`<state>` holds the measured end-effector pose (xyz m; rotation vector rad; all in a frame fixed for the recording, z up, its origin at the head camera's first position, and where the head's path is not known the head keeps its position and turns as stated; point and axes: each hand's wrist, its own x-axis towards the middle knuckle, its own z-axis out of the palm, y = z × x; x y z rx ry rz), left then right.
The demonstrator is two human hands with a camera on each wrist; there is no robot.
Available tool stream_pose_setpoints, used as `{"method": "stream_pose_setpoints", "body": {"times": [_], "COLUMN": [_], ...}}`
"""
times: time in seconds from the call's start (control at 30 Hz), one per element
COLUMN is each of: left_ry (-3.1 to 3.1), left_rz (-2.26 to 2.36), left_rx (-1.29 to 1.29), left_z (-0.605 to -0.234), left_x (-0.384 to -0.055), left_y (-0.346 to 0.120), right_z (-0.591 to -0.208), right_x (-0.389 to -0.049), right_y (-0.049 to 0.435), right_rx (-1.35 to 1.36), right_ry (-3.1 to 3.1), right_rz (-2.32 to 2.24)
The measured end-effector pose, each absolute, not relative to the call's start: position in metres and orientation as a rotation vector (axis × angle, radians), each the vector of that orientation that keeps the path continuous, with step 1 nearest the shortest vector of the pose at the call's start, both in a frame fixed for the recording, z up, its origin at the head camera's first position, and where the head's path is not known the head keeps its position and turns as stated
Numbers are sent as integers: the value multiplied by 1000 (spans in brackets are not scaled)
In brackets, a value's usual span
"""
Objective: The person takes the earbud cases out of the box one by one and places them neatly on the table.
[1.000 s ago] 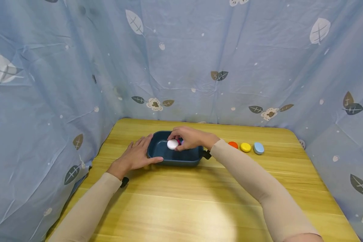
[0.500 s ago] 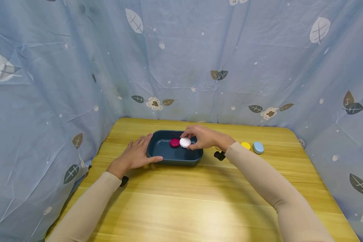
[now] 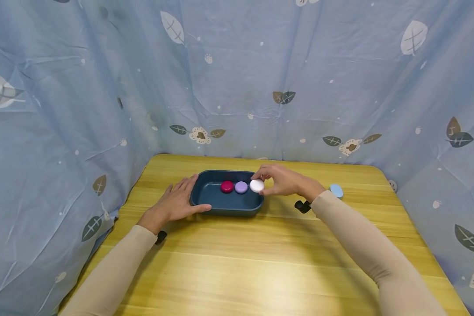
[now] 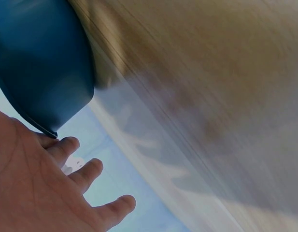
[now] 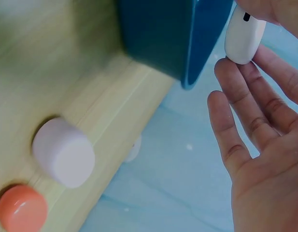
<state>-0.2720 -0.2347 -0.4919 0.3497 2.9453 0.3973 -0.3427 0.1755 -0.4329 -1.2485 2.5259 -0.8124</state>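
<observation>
A dark blue rectangular dish (image 3: 225, 206) sits toward the back of the table. My left hand (image 3: 177, 199) rests against its left end, fingers spread and straight; in the left wrist view the fingers reach past the dish rim (image 4: 42, 129). My right hand (image 3: 286, 182) pinches a smooth white rounded disc (image 3: 256, 185) between thumb and fingers, above the dish's right rim. Seen edge-on in the right wrist view, the white disc (image 5: 243, 41) has a small black slot. Inside the dish, a crimson disc (image 3: 227, 186) and a lilac disc (image 3: 241, 187) lie side by side.
To the right, a light blue oval piece (image 3: 336, 191) shows past my right sleeve. The right wrist view has a pale rounded piece (image 5: 64, 152) and an orange one (image 5: 21, 209) on the table (image 3: 221, 263). A patterned blue curtain (image 3: 237, 79) surrounds the table.
My right hand has carried the white disc rightward, from over the middle of the dish to its right rim. The crimson and lilac discs have come into full view. My left hand has stayed put.
</observation>
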Motion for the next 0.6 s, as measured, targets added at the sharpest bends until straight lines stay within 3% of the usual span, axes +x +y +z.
{"method": "stream_pose_setpoints", "body": {"times": [0.6], "left_ry": [2943], "left_rz": [461], "left_rx": [359], "left_z": [-496], "left_x": [-273], "left_y": [-238], "right_z": [-465], "right_x": [-331], "right_y": [237], "right_rx": [-1141], "right_ry": [2631], "right_rz": [-819]}}
